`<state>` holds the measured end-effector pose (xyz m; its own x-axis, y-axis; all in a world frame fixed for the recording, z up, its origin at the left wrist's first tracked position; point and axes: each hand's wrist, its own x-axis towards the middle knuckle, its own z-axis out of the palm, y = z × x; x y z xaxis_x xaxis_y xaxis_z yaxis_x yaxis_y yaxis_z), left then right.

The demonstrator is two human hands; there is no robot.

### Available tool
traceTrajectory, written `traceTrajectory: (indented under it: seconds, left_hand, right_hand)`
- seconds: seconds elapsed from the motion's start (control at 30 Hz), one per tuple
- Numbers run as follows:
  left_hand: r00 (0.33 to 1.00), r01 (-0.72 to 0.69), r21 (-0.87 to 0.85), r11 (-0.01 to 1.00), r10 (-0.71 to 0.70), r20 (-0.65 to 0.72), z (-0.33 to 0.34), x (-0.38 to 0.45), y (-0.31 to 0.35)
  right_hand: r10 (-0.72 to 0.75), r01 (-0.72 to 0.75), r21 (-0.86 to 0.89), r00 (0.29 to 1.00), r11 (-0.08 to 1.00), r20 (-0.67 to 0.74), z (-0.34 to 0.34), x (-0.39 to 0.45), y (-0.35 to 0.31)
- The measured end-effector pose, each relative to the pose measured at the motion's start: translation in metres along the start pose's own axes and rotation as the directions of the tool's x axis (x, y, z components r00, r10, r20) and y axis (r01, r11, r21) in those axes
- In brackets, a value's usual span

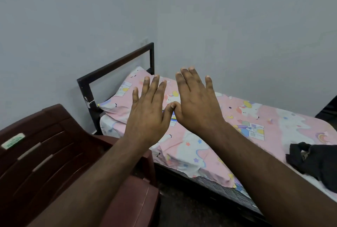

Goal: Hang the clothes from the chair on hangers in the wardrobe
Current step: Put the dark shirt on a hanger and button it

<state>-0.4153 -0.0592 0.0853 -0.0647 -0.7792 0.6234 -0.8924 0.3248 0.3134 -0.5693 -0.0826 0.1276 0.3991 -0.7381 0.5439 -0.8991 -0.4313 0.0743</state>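
Note:
My left hand and my right hand are held out flat in front of me, backs up, fingers straight and spread, thumbs touching. Neither holds anything. They hover over the head end of a bed. A dark red plastic chair stands at the lower left, under my left forearm; no clothes show on its visible parts. A dark crumpled garment lies on the bed at the right edge. No wardrobe or hangers are in view.
The bed has a pink cartoon-print sheet, a matching pillow and a black metal headboard. It fills the corner of two pale grey walls. A strip of dark floor runs between chair and bed.

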Motion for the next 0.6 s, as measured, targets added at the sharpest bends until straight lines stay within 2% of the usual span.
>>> traceTrajectory:
  seconds: [0.3, 0.53, 0.6]
  left_hand:
    - [0.975, 0.129, -0.022, 0.991, -0.122, 0.185, 0.143, 0.072, -0.03]
    - [0.904, 0.166, 0.022, 0.986, -0.161, 0.397, 0.255, 0.1, -0.058]
    - [0.883, 0.162, 0.023, 0.987, -0.155, 0.442, 0.291, 0.111, -0.067]
  right_hand:
    - [0.079, -0.086, 0.036, 0.984, 0.996, 0.162, 0.125, 0.057, 0.1]
    - [0.173, -0.194, 0.0, 0.876, 0.981, 0.449, 0.224, 0.067, 0.158]
    - [0.19, -0.214, -0.007, 0.851, 0.977, 0.49, 0.25, 0.075, 0.174]
